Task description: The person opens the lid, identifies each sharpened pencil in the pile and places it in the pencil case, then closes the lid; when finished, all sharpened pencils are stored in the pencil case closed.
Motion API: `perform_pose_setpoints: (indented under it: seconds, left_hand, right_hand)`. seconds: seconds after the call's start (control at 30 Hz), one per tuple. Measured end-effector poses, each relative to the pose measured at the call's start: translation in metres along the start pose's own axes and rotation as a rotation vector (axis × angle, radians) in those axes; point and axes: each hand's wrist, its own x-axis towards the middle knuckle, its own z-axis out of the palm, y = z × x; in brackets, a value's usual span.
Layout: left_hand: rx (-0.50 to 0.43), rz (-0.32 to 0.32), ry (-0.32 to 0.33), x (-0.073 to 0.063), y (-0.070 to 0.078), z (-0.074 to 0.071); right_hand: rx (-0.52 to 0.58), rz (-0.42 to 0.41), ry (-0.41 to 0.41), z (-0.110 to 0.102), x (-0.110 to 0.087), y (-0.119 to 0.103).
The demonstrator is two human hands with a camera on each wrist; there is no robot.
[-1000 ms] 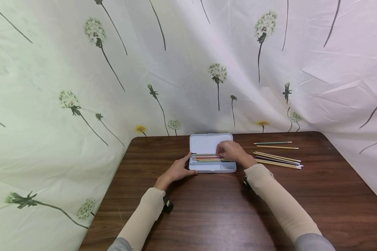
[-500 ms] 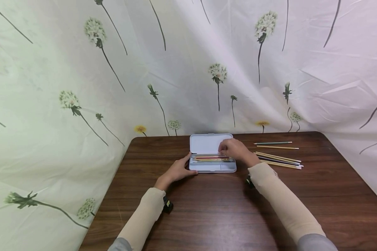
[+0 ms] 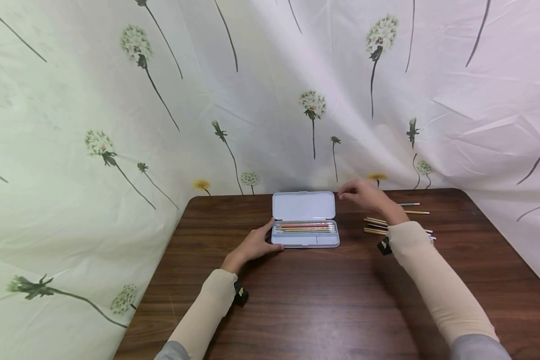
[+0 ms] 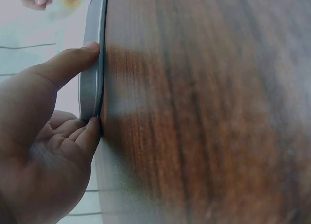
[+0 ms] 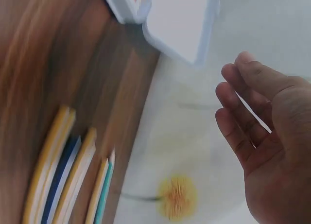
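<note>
A pale blue pencil case (image 3: pixel 294 241) lies on the table with its lid (image 3: pixel 303 205) raised at the back. Several pencils (image 3: pixel 303 228) lie side by side in its rear compartment. My left hand (image 3: pixel 253 244) holds the case's left end; in the left wrist view the thumb (image 4: pixel 73 63) presses the front wall and other fingertips touch the corner. Beyond the lid's right side, my right hand (image 3: pixel 366 195) hovers over the table's back edge. In the right wrist view its fingers (image 5: pixel 238 129) are loosely bent, with nothing between them.
Several loose pencils (image 3: pixel 375 231) lie on the dark wooden table (image 3: pixel 306 290) right of the case, partly hidden by the right forearm. The right wrist view shows yellow, navy and teal pencils (image 5: pixel 103 195). A white flowered cloth (image 3: pixel 270 100) hangs behind the table.
My right hand has left the pencils in the case and moved right and back, past the lid. The row of pencils now shows fully. My left hand stays at the case's left end.
</note>
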Motion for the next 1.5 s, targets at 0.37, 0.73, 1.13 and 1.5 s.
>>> perform_pose_setpoints:
  seconds: [0.37,0.73,1.13,1.5]
  left_hand:
    - [-0.001,-0.002,-0.006,-0.002,0.0,-0.001]
    - [-0.009,0.012,-0.011,0.0,-0.001,-0.002]
    - [-0.003,0.016,-0.005,0.0,-0.002,-0.001]
    - [-0.016,0.023,-0.006,0.001,-0.004,0.0]
  right_hand:
    - [-0.002,0.073,0.009,-0.04,-0.022,0.048]
    - [-0.112,0.181,-0.002,-0.066,-0.049,0.086]
    - [-0.25,0.283,-0.079,-0.061,-0.075,0.116]
    - [-0.251,0.366,-0.141,-0.047,-0.096,0.131]
